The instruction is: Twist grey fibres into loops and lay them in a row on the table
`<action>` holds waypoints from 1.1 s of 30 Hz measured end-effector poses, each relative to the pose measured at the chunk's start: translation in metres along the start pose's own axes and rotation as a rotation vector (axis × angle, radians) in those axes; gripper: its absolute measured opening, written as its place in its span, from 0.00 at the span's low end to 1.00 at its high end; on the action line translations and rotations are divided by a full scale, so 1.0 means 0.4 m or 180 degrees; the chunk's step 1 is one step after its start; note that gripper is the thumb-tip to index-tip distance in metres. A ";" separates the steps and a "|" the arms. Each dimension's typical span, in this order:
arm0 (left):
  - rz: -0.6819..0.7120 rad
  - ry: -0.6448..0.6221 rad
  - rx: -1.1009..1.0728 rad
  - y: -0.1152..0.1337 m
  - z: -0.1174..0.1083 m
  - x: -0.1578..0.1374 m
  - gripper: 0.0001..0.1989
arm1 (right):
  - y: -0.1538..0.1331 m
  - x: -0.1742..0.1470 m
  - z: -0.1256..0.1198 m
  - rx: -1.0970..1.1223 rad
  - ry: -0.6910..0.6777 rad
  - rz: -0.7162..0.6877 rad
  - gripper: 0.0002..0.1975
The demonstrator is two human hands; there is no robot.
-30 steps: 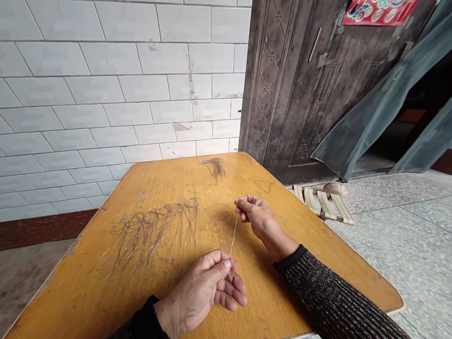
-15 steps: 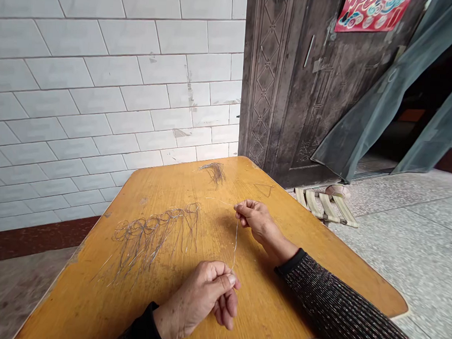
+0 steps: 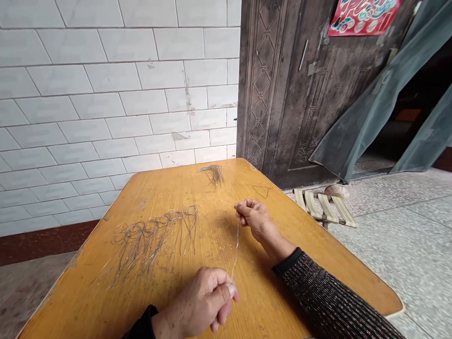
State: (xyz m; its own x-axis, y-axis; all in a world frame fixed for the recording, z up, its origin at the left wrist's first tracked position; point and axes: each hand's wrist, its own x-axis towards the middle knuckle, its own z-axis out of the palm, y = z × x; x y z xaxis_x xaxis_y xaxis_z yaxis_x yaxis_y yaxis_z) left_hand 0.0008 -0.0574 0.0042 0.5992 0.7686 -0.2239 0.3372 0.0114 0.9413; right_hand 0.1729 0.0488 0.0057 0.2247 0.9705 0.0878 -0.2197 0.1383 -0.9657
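Head view: both hands pinch one thin wire strand [image 3: 236,249] stretched taut between them above the yellow bench [image 3: 300,271]. The left hand [image 3: 202,307] is clamped on the near end between thumb and forefinger; the right hand [image 3: 254,215], sleeved in dark knit, is closed on the far end, from which a short tail of strand runs off to the left. The hands are apart, with the strand spanning the gap. On the bench to the left lies a row of looped wire pieces [image 3: 153,233], their tails fanned toward the near edge; a small bundle of loose strands [image 3: 213,173] sits by the far edge, near the tiled wall [image 3: 102,101]. A folding stool [image 3: 326,205] stands on the floor beyond the bench. The strand appears very light and springy, easily kinked, and likely to slip from bare fingertips; a firm pinch close to each end seems the surest hold
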 end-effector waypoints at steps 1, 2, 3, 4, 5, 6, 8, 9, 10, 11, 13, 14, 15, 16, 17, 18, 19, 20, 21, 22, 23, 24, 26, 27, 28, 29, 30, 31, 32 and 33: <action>0.0006 -0.0039 0.0063 0.003 0.002 -0.004 0.14 | -0.003 0.005 -0.006 0.0008 0.0062 -0.0001 0.10; 0.0020 -0.0074 0.0120 0.006 0.001 -0.007 0.13 | -0.007 0.009 -0.012 0.0010 0.0104 0.0001 0.10; 0.0040 -0.0081 0.0157 0.009 -0.003 -0.008 0.13 | -0.010 0.012 -0.018 0.0006 0.0122 0.0005 0.10; 0.0066 -0.0037 0.0162 0.011 -0.013 -0.007 0.12 | -0.013 0.014 -0.022 0.0002 0.0125 0.0008 0.11; 0.0082 0.0029 0.0118 0.012 -0.026 -0.004 0.11 | -0.015 0.014 -0.024 -0.0005 0.0112 0.0011 0.11; 0.0159 0.0203 0.0036 0.011 -0.044 0.000 0.10 | -0.017 0.014 -0.025 -0.0013 0.0089 0.0013 0.11; 0.0467 0.0916 -0.0355 0.004 -0.088 0.011 0.11 | -0.019 0.010 -0.024 -0.0046 -0.0002 0.0020 0.11; 0.0613 0.1267 -0.0606 0.000 -0.110 0.016 0.11 | -0.020 0.008 -0.022 -0.0064 -0.0052 0.0017 0.10; 0.0666 0.1340 -0.0881 -0.004 -0.130 0.020 0.10 | -0.021 0.007 -0.021 -0.0078 -0.0096 0.0007 0.10; 0.0720 0.1339 -0.1151 -0.006 -0.147 0.023 0.10 | -0.022 0.005 -0.019 -0.0086 -0.0138 -0.0009 0.10; 0.0870 0.1456 -0.1506 -0.006 -0.170 0.025 0.11 | -0.023 0.000 -0.017 -0.0108 -0.0246 -0.0060 0.10; 0.0933 0.1569 -0.1540 -0.003 -0.175 0.025 0.11 | -0.023 -0.003 -0.014 -0.0129 -0.0322 -0.0094 0.10; 0.0978 0.1715 -0.1470 -0.001 -0.177 0.026 0.11 | -0.023 -0.008 -0.012 -0.0172 -0.0422 -0.0126 0.10; 0.1004 0.1866 -0.1311 0.001 -0.177 0.028 0.10 | -0.022 -0.014 -0.008 -0.0239 -0.0535 -0.0157 0.10; 0.1012 0.1996 -0.1098 0.002 -0.175 0.030 0.09 | -0.021 -0.021 -0.003 -0.0324 -0.0643 -0.0190 0.10; 0.1018 0.2093 -0.0874 0.001 -0.172 0.033 0.08 | -0.020 -0.029 0.002 -0.0416 -0.0738 -0.0224 0.09; 0.1048 0.2168 -0.0666 0.000 -0.168 0.037 0.09 | -0.019 -0.036 0.007 -0.0511 -0.0818 -0.0252 0.09; 0.1094 0.2220 -0.0485 -0.003 -0.166 0.041 0.10 | -0.018 -0.044 0.012 -0.0605 -0.0881 -0.0271 0.09; 0.1146 0.2253 -0.0335 -0.007 -0.164 0.044 0.10 | -0.017 -0.050 0.016 -0.0685 -0.0928 -0.0282 0.09; 0.1194 0.2281 -0.0217 -0.010 -0.163 0.047 0.10 | -0.017 -0.055 0.020 -0.0751 -0.0958 -0.0286 0.09; 0.1226 0.2301 -0.0121 -0.014 -0.162 0.049 0.10 | -0.016 -0.059 0.023 -0.0804 -0.0976 -0.0283 0.08; 0.1248 0.2331 -0.0039 -0.017 -0.162 0.050 0.09 | -0.016 -0.061 0.025 -0.0848 -0.0991 -0.0275 0.08; 0.1263 0.2410 0.0102 -0.022 -0.163 0.050 0.07 | -0.014 -0.063 0.027 -0.0903 -0.1031 -0.0260 0.08; 0.1269 0.2453 0.0176 -0.024 -0.164 0.051 0.07 | -0.012 -0.063 0.027 -0.0922 -0.1064 -0.0249 0.08; 0.1274 0.2486 0.0261 -0.026 -0.166 0.051 0.06 | -0.011 -0.063 0.026 -0.0942 -0.1108 -0.0237 0.07; 0.1278 0.2505 0.0356 -0.029 -0.169 0.051 0.06 | -0.009 -0.063 0.026 -0.0961 -0.1149 -0.0230 0.07; 0.1296 0.2511 0.0464 -0.031 -0.172 0.052 0.06 | -0.008 -0.062 0.025 -0.0984 -0.1193 -0.0222 0.07; 0.1331 0.2505 0.0583 -0.034 -0.175 0.052 0.06 | -0.006 -0.062 0.024 -0.1003 -0.1236 -0.0217 0.06; 0.1386 0.2503 0.0714 -0.036 -0.178 0.053 0.07 | -0.005 -0.061 0.023 -0.1017 -0.1276 -0.0209 0.06; 0.1458 0.2514 0.0857 -0.037 -0.180 0.053 0.08 | -0.003 -0.061 0.022 -0.1026 -0.1309 -0.0202 0.06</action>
State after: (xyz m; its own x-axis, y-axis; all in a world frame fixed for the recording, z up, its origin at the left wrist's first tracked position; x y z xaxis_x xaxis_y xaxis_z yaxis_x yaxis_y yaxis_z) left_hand -0.0438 0.0048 0.0035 0.0839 0.8731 0.4803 0.4062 -0.4701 0.7835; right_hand 0.1593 0.0269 0.0071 -0.1773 0.9685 0.1748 0.1000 0.1944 -0.9758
